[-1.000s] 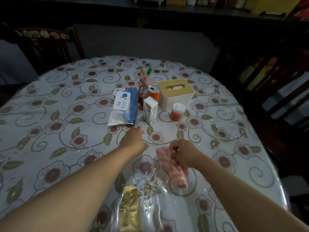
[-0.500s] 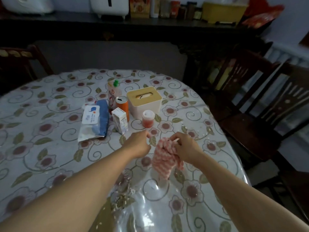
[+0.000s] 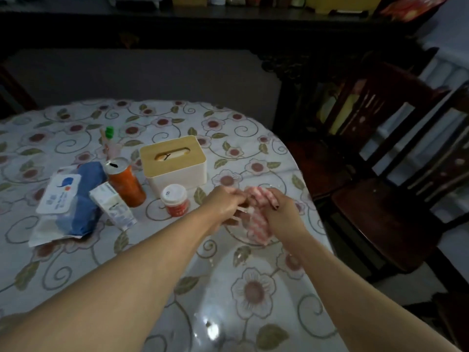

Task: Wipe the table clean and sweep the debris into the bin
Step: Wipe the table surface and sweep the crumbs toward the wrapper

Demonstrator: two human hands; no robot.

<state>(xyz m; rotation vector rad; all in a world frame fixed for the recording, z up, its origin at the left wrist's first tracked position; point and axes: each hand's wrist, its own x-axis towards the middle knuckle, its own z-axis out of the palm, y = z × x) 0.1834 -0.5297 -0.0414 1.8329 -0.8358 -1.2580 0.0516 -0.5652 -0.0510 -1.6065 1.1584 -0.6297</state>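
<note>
Pink-and-white striped cloth [image 3: 256, 219] is bunched between both hands, just right of the white tissue box [image 3: 175, 161] with its wooden lid. The right hand [image 3: 281, 212] has its fingers curled over the top of the cloth, and the left hand [image 3: 225, 201] pinches its near edge, though blur hides the exact hold. The cloth hangs down to the flowered surface [image 3: 253, 293]. Left of the tissue box stand an orange can [image 3: 125, 182], a small carton [image 3: 113, 205] and a blue wipes pack [image 3: 68, 201]; a red jar [image 3: 175, 200] sits just in front.
</note>
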